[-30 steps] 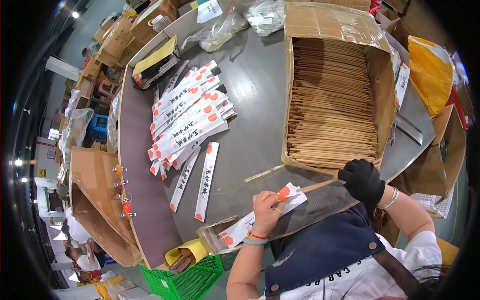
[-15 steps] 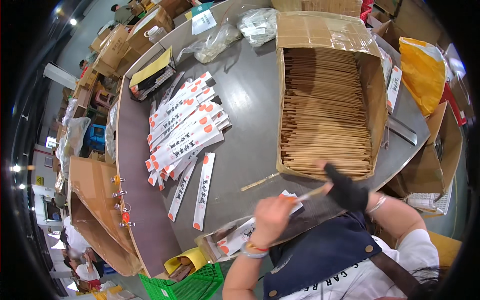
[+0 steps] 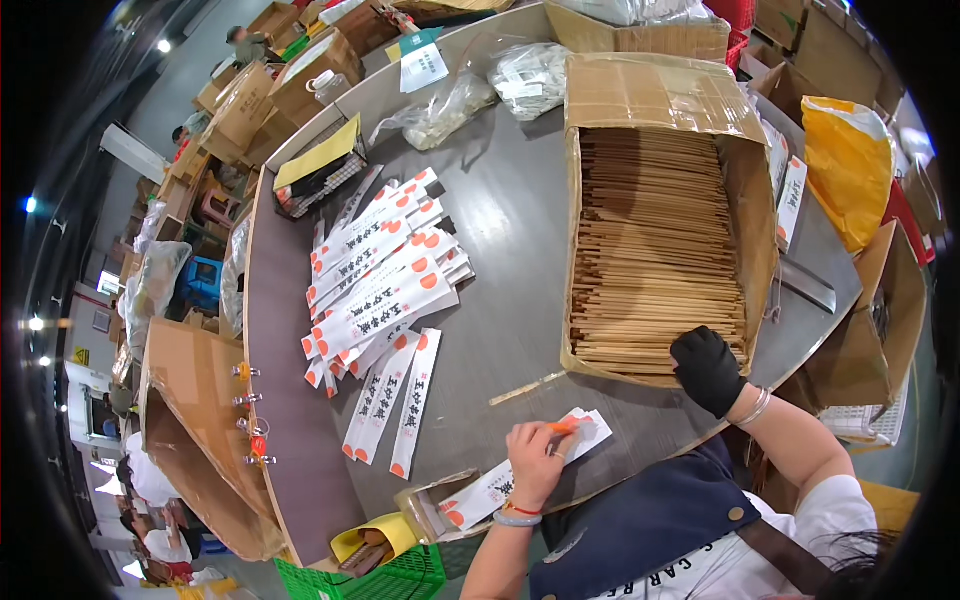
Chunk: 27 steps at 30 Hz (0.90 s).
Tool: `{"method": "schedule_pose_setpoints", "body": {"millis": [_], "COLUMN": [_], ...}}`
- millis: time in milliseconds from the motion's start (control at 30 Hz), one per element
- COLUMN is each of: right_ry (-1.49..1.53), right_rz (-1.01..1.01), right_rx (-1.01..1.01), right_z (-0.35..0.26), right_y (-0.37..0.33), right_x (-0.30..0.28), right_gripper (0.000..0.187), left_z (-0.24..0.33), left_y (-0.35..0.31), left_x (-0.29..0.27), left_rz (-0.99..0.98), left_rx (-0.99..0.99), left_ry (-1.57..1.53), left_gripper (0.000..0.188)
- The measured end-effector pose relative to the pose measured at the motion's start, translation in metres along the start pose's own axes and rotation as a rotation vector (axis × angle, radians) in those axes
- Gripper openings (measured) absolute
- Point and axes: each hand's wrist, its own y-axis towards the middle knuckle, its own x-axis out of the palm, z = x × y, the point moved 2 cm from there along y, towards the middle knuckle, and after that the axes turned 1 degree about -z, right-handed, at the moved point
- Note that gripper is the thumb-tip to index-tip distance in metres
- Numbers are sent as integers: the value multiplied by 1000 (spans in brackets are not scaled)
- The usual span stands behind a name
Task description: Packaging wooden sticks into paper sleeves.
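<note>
My left hand (image 3: 537, 462) rests over a small stack of white paper chopstick sleeves (image 3: 482, 492) at the near edge of the table. Its fingers are bent at the stack's right end, closed on a sleeve with something orange at the fingertips. My right hand (image 3: 708, 373), in a black glove with bare fingertips, reaches over the near right corner of an open cardboard box (image 3: 668, 88). Curled fingers press on the wooden chopsticks (image 3: 655, 250) that fill this box; the fingertips are partly hidden. A pile of printed sleeves (image 3: 385, 285) lies fanned out at the left.
Plastic bags (image 3: 530, 80) and a wire basket (image 3: 318, 170) stand along the far rim. A yellow container (image 3: 375, 540) sits at the near left edge above a green crate (image 3: 400, 575). A metal strip (image 3: 806, 285) juts out right of the box.
My right hand has left the sleeve and moved to the chopsticks in the box. My left hand has come down onto the sleeve stack. One more sleeve lies at the pile's near edge.
</note>
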Motion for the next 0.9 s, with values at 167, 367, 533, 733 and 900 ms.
{"method": "schedule_pose_setpoints", "body": {"millis": [167, 367, 533, 733, 900], "right_ry": [74, 162, 180, 161, 156], "right_rz": [-55, -176, -147, -68, -145], "right_rx": [101, -122, -154, -238, -245], "right_z": [0, -12, -19, -20, -27], "right_y": [6, -4, -6, -5, -5], "right_x": [-19, -41, -46, -37, -32], "right_gripper": [23, 20, 22, 27, 22], "left_z": [-3, -3, -7, -7, 19], "left_y": [6, 6, 6, 6, 20], "left_x": [3, -4, -7, -10, -13], "left_rz": [87, -61, -111, -161, -182], "left_rx": [59, 0, -6, -8, 155], "left_ry": [22, -119, -231, -282, -134], "left_gripper": [22, 19, 14, 16, 15]}}
